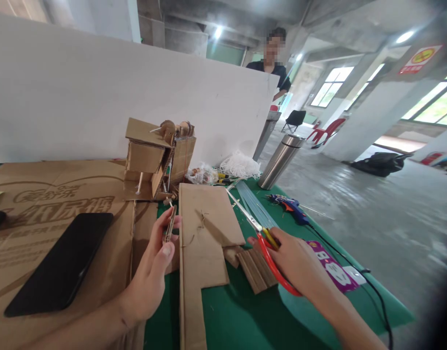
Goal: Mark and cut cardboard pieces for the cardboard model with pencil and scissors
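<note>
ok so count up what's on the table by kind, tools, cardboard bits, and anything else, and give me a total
Tools: 2, scissors in the right hand, glue gun
Cardboard: 4, model, cut sheet, small strip in the left hand, corrugated piece
Other: 2, phone, steel flask
Total: 8

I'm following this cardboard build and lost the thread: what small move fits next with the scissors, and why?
Probably bring the scissors in the right hand across to the small cardboard piece pinched upright in the left hand. The blades are open but point away over the cardboard sheet, apart from the piece.
</note>
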### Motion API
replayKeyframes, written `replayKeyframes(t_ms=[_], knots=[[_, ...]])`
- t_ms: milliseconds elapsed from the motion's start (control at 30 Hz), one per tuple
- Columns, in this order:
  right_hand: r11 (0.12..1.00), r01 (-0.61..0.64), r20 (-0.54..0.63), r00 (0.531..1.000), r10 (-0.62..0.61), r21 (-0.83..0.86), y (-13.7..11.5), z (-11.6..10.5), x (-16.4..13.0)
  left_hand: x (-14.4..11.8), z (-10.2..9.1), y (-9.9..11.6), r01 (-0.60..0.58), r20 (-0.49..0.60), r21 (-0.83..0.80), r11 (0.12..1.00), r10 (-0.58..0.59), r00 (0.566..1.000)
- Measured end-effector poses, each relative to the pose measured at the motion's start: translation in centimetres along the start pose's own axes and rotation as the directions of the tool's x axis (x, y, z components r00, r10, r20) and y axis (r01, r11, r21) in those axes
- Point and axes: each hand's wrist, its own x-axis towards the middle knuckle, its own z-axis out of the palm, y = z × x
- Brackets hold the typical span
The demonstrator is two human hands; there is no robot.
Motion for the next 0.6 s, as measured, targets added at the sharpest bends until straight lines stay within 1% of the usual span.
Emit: replayKeyframes(t_ms=[100,167,200,267,300,333,367,433,533,600], knots=[[0.999,-0.033,-0.024,0.999,0.032,-0.035,0.4,1.0,2.6,0.6,0.1,-0.1,0.056,-0.031,0.003,0.998,-0.056,0.998],[1.0,-0.005,-0.02,1.0,0.005,-0.027,0.6,1.9,4.0,1.0,0.0,0.0,0.073,-0.032,0.061,0.995,-0.071,0.997],[1.0,0.022,-0.015,1.0,-0.022,-0.02,0.7,2.3,4.5,1.2,-0.1,0.0,0.066,-0.038,0.108,0.992,-0.063,0.997],[0.997,0.08,-0.005,0.997,-0.08,-0.001,1.0,2.9,5.1,1.6,-0.5,0.2,0.027,-0.032,0.27,0.963,-0.019,0.999],[0.995,0.103,-0.003,0.995,-0.103,0.009,1.2,3.0,5.2,1.9,-0.8,0.3,-0.004,-0.013,0.377,0.926,0.009,1.0],[0.993,0.119,-0.005,0.993,-0.119,0.019,1.4,3.1,5.2,2.1,-1.1,0.4,-0.038,0.029,0.498,0.867,0.027,0.999],[0.991,0.132,-0.015,0.991,-0.131,0.027,1.5,3.1,5.1,2.4,-1.4,0.5,-0.072,0.063,0.602,0.795,0.043,0.997],[0.987,0.159,-0.055,0.986,-0.156,0.036,1.4,3.0,4.6,2.8,-1.9,0.7,-0.122,0.124,0.75,0.65,0.043,0.991],[0.971,0.231,-0.132,0.966,-0.222,0.064,0.2,2.5,3.4,3.1,-2.3,0.8,-0.184,0.18,0.86,0.475,0.055,0.982],[0.942,0.314,-0.136,0.945,-0.298,0.119,-0.9,2.3,2.6,3.0,-2.3,0.6,-0.227,0.216,0.895,0.384,0.072,0.974]])
